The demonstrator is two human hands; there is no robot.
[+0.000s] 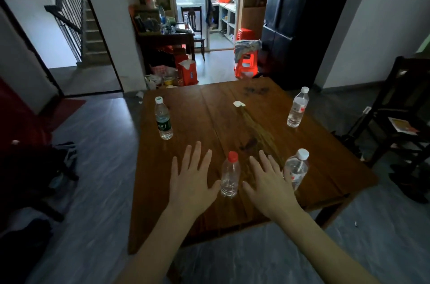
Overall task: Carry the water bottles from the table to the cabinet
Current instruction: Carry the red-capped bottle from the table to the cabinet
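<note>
Several clear water bottles stand upright on a square wooden table. A red-capped bottle stands near the front, between my hands. My left hand lies flat and spread just left of it, holding nothing. My right hand is spread flat just right of it. A white-capped bottle stands right beside my right hand. A green-labelled bottle is at the table's left side and another white-capped bottle at the far right. A dark cabinet with clutter on top stands across the room.
A small white scrap lies on the table's far half. A dark chair stands to the right, dark bags on the floor at left. Red stools and a red bag sit beyond the table. A staircase rises at back left.
</note>
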